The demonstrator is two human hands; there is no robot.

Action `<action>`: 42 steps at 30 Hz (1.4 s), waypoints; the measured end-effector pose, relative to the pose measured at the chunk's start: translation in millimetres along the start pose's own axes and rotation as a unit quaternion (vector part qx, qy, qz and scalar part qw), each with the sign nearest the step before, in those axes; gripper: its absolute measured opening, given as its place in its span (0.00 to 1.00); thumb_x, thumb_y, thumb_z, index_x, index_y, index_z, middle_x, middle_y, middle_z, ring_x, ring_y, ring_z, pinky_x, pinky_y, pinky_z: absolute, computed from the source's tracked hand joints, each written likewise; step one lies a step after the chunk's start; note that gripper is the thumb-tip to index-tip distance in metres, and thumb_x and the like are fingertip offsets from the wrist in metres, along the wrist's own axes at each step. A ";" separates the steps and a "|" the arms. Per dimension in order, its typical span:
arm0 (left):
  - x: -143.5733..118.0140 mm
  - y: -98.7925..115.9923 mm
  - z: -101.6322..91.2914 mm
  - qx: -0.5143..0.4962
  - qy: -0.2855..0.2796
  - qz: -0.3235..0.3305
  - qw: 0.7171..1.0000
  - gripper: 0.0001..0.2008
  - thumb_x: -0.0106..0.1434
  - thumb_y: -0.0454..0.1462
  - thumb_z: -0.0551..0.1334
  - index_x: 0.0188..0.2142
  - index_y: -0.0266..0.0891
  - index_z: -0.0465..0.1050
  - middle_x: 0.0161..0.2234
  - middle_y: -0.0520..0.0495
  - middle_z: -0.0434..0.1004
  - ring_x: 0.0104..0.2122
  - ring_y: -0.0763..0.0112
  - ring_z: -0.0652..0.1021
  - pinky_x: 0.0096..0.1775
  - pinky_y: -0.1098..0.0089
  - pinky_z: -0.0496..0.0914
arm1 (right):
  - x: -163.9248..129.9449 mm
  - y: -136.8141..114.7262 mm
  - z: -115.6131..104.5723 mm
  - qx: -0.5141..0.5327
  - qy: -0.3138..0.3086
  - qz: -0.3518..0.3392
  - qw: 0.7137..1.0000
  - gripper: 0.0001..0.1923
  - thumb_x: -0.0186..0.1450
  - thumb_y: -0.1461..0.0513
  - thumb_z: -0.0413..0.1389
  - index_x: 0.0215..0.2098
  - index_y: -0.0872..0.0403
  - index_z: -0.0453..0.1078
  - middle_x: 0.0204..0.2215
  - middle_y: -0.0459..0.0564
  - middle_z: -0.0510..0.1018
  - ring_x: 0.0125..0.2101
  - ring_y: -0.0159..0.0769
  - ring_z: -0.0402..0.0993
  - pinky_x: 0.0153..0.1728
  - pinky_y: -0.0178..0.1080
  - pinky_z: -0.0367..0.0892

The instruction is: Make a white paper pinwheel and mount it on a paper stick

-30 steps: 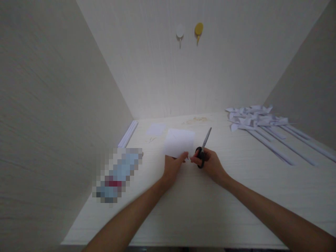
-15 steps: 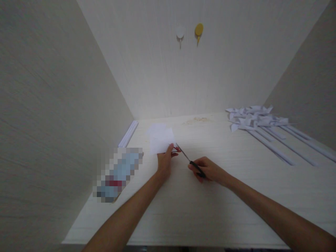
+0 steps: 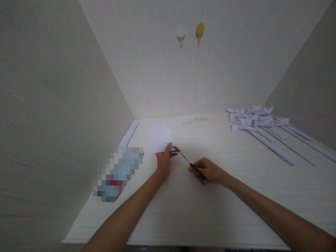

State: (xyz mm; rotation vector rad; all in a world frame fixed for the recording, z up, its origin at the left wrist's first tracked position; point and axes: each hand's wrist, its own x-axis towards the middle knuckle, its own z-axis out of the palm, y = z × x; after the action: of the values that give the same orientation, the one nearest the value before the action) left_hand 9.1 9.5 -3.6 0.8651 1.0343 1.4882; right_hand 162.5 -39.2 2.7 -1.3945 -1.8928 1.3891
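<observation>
Filling the lower part of my view, the white desk (image 3: 236, 213) carries everything. Toward its far-right corner lie paper-topped sticks (image 3: 262, 121); along its left edge sits a pixelated object (image 3: 119, 173) I can't identify. Left of centre, closer to the far edge than the near one, is the white paper (image 3: 159, 138). The left hand (image 3: 163, 162) pinches it close to its near-right corner, thumb on top, other fingers slightly spread. The right hand (image 3: 208, 170) curls round the scissors (image 3: 193, 166), blades aimed at that corner; how far they're parted I can't tell. White rolls (image 3: 128, 133) lie by the desk's far-left corner. My main worry is the left fingertips (image 3: 169, 146): they're right beside the blades, so a slip or premature squeeze could nick them. A loose pinch could also let the paper buckle and skew any cut.
</observation>
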 end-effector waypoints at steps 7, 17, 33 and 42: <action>-2.2 1.2 -0.1 0.012 -0.006 -0.003 1.000 0.09 0.49 0.40 0.60 0.24 0.35 0.67 0.21 0.52 0.71 0.21 0.74 0.74 0.23 0.75 0.66 | -0.6 -0.6 0.3 0.010 0.007 -0.005 1.000 0.25 0.56 0.47 0.48 0.11 0.56 0.57 0.08 0.42 0.62 0.09 0.22 0.51 0.12 0.30 0.47; -0.1 -0.9 -0.8 0.005 -0.005 0.002 1.000 0.09 0.49 0.40 0.60 0.25 0.35 0.66 0.20 0.52 0.70 0.20 0.75 0.74 0.22 0.75 0.66 | 1.0 3.1 0.6 0.014 0.008 -0.009 1.000 0.24 0.56 0.47 0.48 0.11 0.56 0.57 0.08 0.42 0.61 0.10 0.22 0.51 0.12 0.30 0.46; -0.9 4.7 -0.7 -0.021 0.029 -0.005 0.999 0.08 0.46 0.38 0.61 0.25 0.35 0.67 0.22 0.53 0.70 0.21 0.79 0.71 0.20 0.78 0.62 | 1.4 -2.6 2.9 0.065 0.020 -0.017 0.998 0.20 0.53 0.50 0.52 0.15 0.56 0.57 0.10 0.41 0.63 0.11 0.22 0.54 0.13 0.29 0.49; -16.8 1.9 6.3 0.081 -0.163 -0.080 0.980 0.06 0.43 0.37 0.64 0.21 0.35 0.70 0.21 0.49 0.71 0.21 0.74 0.71 0.21 0.75 0.65 | 7.4 2.3 6.5 0.247 0.211 -0.087 0.942 0.16 0.48 0.54 0.58 0.25 0.55 0.59 0.17 0.40 0.66 0.14 0.23 0.58 0.14 0.30 0.56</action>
State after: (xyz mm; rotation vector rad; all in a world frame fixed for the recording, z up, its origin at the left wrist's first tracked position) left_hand 16.9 -6.2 0.7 1.0745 0.9615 1.0951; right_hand 155.6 -35.7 -3.7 -1.1272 -1.2492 1.2407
